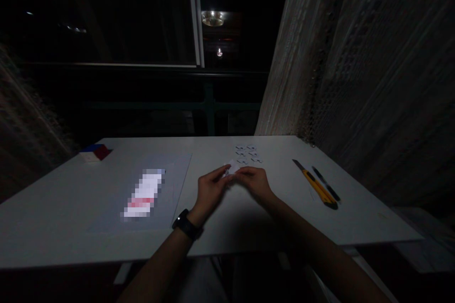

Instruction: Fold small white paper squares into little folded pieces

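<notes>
A small white piece of paper [233,167] is pinched between both hands above the middle of the white table. My left hand [212,188], with a dark watch [187,225] on its wrist, grips the paper's left side, fingers closed. From the other side my right hand [256,181] pinches it with thumb and fingers. Just beyond the hands, several small white paper pieces with dark marks [252,154] lie in two columns. The marks are too small to read, and the fingers partly cover the held paper.
A yellow utility knife [316,187], blade out, and a black pen [326,183] lie on the table [227,239] at right. Paper sheets [179,184] with a lit, blurred-out phone-like screen [145,194] lie at left. A coloured puzzle cube [95,152] stands at far left; curtains [284,66] hang beyond.
</notes>
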The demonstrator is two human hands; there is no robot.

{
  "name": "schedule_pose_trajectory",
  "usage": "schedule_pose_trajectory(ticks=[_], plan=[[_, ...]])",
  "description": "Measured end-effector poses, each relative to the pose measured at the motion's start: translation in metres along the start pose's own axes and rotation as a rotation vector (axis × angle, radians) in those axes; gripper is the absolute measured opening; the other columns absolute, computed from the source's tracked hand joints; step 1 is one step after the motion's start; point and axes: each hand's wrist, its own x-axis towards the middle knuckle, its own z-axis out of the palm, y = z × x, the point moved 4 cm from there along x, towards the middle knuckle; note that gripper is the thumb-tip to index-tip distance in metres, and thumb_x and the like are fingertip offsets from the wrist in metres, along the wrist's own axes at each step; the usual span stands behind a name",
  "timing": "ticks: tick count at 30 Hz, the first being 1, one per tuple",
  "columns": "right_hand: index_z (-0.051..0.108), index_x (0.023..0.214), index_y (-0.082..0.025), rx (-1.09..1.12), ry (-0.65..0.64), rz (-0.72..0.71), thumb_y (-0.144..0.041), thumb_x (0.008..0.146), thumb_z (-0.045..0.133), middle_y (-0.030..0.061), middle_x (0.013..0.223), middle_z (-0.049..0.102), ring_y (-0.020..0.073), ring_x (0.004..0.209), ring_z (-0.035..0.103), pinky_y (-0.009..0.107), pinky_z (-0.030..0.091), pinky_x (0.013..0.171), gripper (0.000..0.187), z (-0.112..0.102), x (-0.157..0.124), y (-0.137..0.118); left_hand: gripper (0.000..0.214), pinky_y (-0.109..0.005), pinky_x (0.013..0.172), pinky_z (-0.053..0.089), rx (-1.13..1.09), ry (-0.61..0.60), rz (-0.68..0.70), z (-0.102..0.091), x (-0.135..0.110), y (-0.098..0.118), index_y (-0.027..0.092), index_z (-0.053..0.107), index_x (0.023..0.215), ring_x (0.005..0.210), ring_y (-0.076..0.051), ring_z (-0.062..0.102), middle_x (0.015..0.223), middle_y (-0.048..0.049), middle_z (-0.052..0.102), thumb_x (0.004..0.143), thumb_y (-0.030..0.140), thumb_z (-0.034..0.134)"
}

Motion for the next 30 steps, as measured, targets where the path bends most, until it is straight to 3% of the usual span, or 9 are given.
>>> schedule_pose_trajectory(ticks=[8,18,30], plan=[[0.063,0.06,-0.016,0.05,0.027,0.018,-0.033,0.057,0.07,0.0018,0.058,0.064,0.015,0.057,0.058,0.028,0.047,0.059,0.018,0.0017,0.0008,0.0069,0.041,-0.023,0.057,0.052,-0.175,-0.037,-0.153,0.0049,-0.0008,-0.0015,0.012,0.068,0.098,0.06,-0.014,0.063,0.074,-0.005,0.068,0.058,0.021,0.074],[0.063,0.06,-0.015,0.074,0.051,0.048,-0.035,0.054,0.074,0.0036,0.059,0.066,0.0159,0.056,0.06,0.028,0.048,0.058,0.023,0.0037,0.0004,0.0084,0.046,-0.027,0.059,0.053,-0.28,-0.062,-0.186,0.0051,0.0019,-0.0067,0.009,0.065,0.098,0.061,-0.016,0.064,0.071,-0.007,0.068,0.056,0.025,0.076],[0.062,0.067,-0.016,0.097,0.061,0.063,-0.034,0.051,0.075,0.0025,0.061,0.066,0.0167,0.06,0.062,0.028,0.049,0.057,0.027,0.0035,-0.0011,0.0062,0.045,-0.028,0.061,0.053,-0.298,0.011,-0.169,0.0022,0.0023,-0.0048,0.009,0.065,0.097,0.06,-0.016,0.064,0.068,-0.0057,0.068,0.057,0.028,0.075]])
